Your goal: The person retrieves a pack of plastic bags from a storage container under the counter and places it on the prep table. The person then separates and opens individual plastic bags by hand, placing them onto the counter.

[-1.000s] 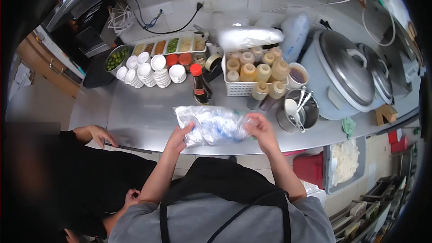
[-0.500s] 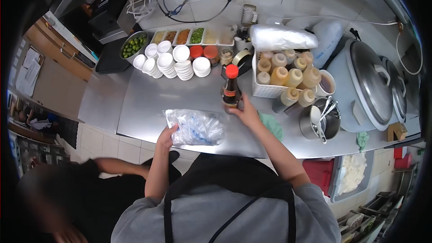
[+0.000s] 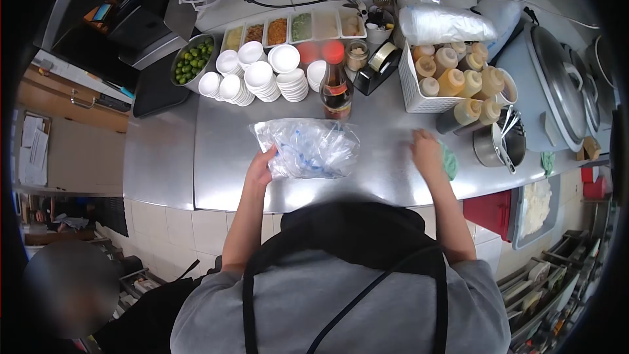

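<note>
A clear plastic bag (image 3: 308, 149) with white and blue contents lies over the steel counter (image 3: 223, 137), and my left hand (image 3: 262, 166) grips its left edge. Just behind the bag stands a dark sauce bottle (image 3: 336, 95) with a red cap, upright. My right hand (image 3: 426, 151) is over the counter to the right, beside a green cloth (image 3: 449, 161); its fingers are blurred, and whether they hold anything cannot be made out.
Stacked white cups (image 3: 261, 82), a bowl of green limes (image 3: 193, 60) and a tape dispenser (image 3: 378, 69) line the back. Rightward are a basket of sauce bottles (image 3: 426, 101), a metal pot (image 3: 488, 147) and large lidded containers (image 3: 534, 92). A person (image 3: 144, 314) is at lower left.
My right hand has let go of the sauce bottle and moved right to the green cloth. The bottle now stands closer to the cups, behind the bag, which my left hand still holds.
</note>
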`<action>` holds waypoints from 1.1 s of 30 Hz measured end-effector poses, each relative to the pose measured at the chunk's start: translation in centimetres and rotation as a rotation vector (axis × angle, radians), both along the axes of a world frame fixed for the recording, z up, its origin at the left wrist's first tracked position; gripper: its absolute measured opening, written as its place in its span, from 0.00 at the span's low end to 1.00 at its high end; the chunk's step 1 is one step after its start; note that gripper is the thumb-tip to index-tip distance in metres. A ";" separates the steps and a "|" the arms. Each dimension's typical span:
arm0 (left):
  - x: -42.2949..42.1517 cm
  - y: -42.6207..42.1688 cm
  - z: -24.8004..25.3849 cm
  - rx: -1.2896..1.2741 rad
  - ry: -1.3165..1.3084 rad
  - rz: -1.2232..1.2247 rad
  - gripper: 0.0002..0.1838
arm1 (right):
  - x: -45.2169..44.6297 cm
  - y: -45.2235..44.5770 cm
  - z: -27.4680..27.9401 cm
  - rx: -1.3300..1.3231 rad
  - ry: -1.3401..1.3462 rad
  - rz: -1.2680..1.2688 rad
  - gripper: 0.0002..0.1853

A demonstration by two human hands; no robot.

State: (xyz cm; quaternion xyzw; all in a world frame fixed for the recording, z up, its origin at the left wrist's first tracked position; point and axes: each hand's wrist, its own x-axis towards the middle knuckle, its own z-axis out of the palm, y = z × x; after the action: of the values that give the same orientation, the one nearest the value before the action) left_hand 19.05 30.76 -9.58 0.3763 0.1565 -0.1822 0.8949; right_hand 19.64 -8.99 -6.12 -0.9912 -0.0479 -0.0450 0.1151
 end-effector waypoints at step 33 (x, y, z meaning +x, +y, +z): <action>-1.5 -3.2 3.6 1.569 -0.325 -0.033 0.41 | 0.2 -2.5 12.4 1.659 0.322 0.005 0.12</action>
State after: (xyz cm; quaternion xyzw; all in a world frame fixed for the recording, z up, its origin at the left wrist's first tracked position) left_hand 17.53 27.57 -5.95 0.9198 0.1010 0.0249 0.3782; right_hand 19.82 -11.53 6.24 -0.5797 0.0154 0.0767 0.8111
